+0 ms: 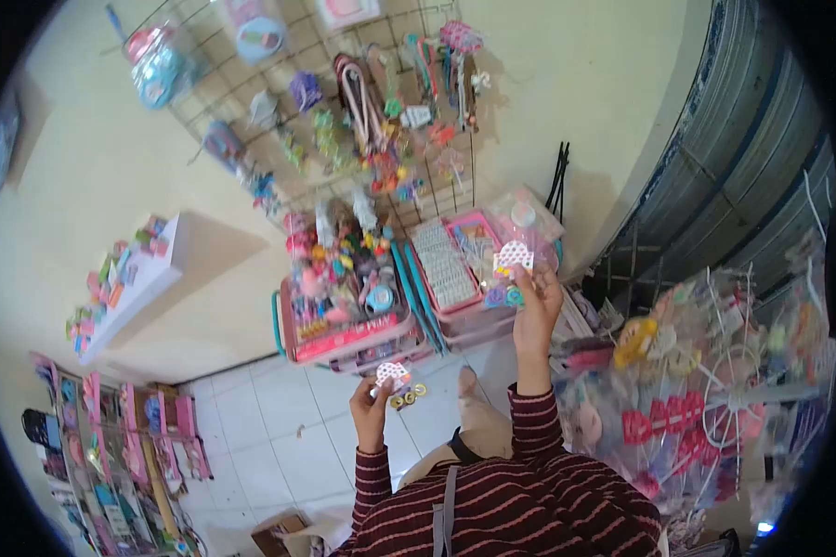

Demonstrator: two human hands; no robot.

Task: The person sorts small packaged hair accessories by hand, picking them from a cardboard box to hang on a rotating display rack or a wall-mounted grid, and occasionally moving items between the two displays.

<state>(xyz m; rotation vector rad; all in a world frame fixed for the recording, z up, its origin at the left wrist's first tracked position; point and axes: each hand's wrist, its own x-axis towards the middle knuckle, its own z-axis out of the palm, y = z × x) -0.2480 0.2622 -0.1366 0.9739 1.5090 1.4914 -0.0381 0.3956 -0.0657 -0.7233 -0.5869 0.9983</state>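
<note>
Hands hold two small accessory cards, right hand pinching one card raised before the pink trays, left hand pinching another card lower; both seem light, thin, bendable, best held by edges.

Two small accessory packets, held up

The pink-and-white dotted card packet with round trinkets is raised high; a similar dotted card packet (yellowish rings below) sits lower.
</note>
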